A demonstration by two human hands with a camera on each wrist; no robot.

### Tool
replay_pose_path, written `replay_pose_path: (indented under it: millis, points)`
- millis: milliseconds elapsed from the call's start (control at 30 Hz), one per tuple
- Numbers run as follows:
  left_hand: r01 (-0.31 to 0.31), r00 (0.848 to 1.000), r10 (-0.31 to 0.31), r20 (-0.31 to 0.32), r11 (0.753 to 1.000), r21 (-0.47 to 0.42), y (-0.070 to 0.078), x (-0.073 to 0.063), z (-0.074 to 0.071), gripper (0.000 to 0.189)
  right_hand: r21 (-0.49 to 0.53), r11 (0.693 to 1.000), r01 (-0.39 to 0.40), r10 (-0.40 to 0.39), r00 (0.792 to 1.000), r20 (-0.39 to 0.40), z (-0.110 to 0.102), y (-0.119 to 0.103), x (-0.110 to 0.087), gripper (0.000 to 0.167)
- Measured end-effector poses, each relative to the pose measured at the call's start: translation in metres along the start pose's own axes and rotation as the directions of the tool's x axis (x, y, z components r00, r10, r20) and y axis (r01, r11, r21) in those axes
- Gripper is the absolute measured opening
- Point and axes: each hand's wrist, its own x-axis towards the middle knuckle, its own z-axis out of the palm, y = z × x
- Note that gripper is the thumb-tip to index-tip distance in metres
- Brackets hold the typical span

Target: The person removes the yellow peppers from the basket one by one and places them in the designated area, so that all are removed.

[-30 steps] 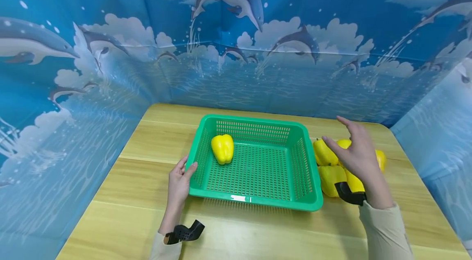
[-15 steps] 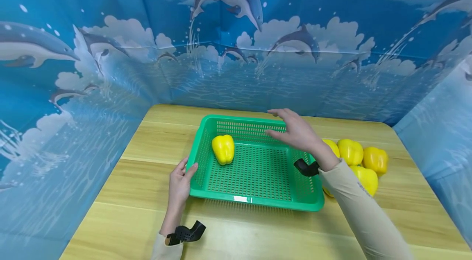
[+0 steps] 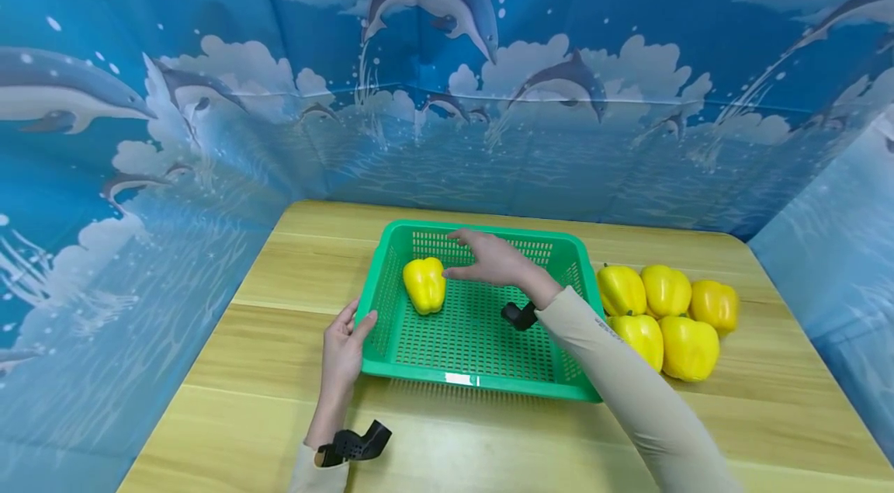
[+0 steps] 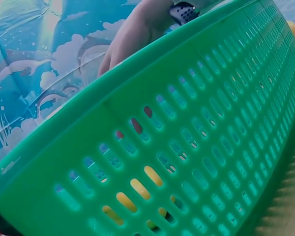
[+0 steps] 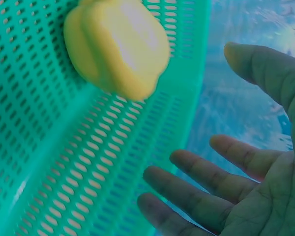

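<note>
A yellow bell pepper (image 3: pixel 424 286) lies at the left end inside a green plastic basket (image 3: pixel 482 388). My left hand (image 3: pixel 342 349) grips the basket's left rim, thumb on top and fingers around the outer side. Over the basket, my right hand (image 3: pixel 492 258) has its fingers spread and holds nothing; its thumb tip is close beside the pepper in the head view. The right wrist view shows the open palm (image 5: pixel 265 196) and the pepper (image 5: pixel 118 46) apart from the fingers. In the left wrist view the basket's slotted wall (image 4: pixel 152 128) hides most of the pepper.
Several more yellow bell peppers (image 3: pixel 687 349) sit grouped on the wooden table (image 3: pixel 237 369) just right of the basket. A blue curtain with dolphins (image 3: pixel 419 151) hangs behind the table and at both sides.
My right hand has moved left from above the grouped peppers to over the basket, near the pepper inside, staying empty. My left hand keeps its grip on the rim.
</note>
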Motion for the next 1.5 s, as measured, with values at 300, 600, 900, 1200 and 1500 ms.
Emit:
replay_pose_path:
  millis: [300,600,900,1200,1500]
  points:
    - [0.016,1.000,-0.016,-0.006,1.000,-0.009,0.000,-0.001,0.001,0.054,-0.003,0.999,-0.042,0.042,0.995,0.088,0.025,-0.005,0.025,0.088]
    - [0.017,1.000,-0.018,-0.007,0.999,-0.033,0.001,-0.001,0.002,0.052,-0.066,0.993,-0.100,0.106,0.991,0.088,0.049,-0.014,0.039,0.095]
    - [0.019,1.000,-0.019,-0.011,0.999,-0.028,0.002,0.000,0.003,0.050,-0.163,0.965,-0.204,0.213,0.976,0.043,0.061,-0.015,0.045,0.102]
    - [0.028,1.000,-0.029,-0.010,0.999,-0.026,0.005,-0.002,0.005,0.052,-0.141,0.968,-0.210,0.219,0.974,0.054,0.064,-0.011,0.043,0.094]
    - [0.036,0.999,-0.037,-0.030,0.999,-0.021,0.006,-0.002,0.006,0.054,-0.010,0.992,-0.130,0.130,0.990,0.061,0.062,-0.007,0.040,0.078]
